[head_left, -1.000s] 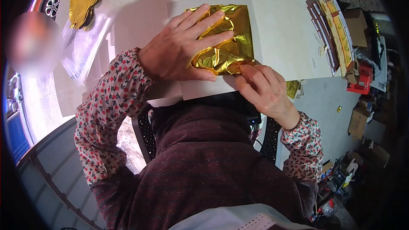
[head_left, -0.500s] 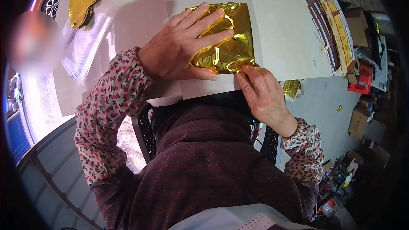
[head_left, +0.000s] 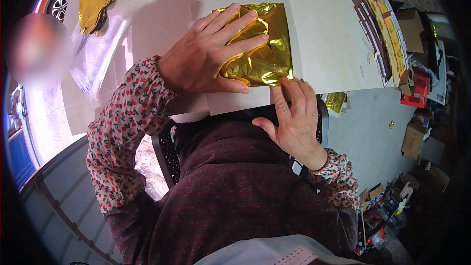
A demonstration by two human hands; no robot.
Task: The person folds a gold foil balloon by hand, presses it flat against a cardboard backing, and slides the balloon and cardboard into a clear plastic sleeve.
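A shiny gold foil sheet (head_left: 274, 39), roughly square and crinkled, lies over a pale flat sheet (head_left: 230, 104) at the near side of the table. My left hand (head_left: 206, 49) is spread flat on the foil's left half, thumb toward me. At the foil's near right corner, the fingertips of my right hand (head_left: 294, 118) touch its edge. The right fingers are stretched out and the thumb stands apart, with nothing gripped. What lies under the foil is hidden.
More gold foil (head_left: 98, 0) lies at the table's far left, beside clear plastic sleeves (head_left: 98, 51). Stacked printed cardboard (head_left: 387, 39) sits on the right edge. A red plastic object (head_left: 416, 88) and cardboard boxes (head_left: 413, 139) are on the floor side at right.
My right hand has gone from a pinch at the foil's near right corner to stretched fingers, its thumb moving out to the left. My left hand stays nearly still.
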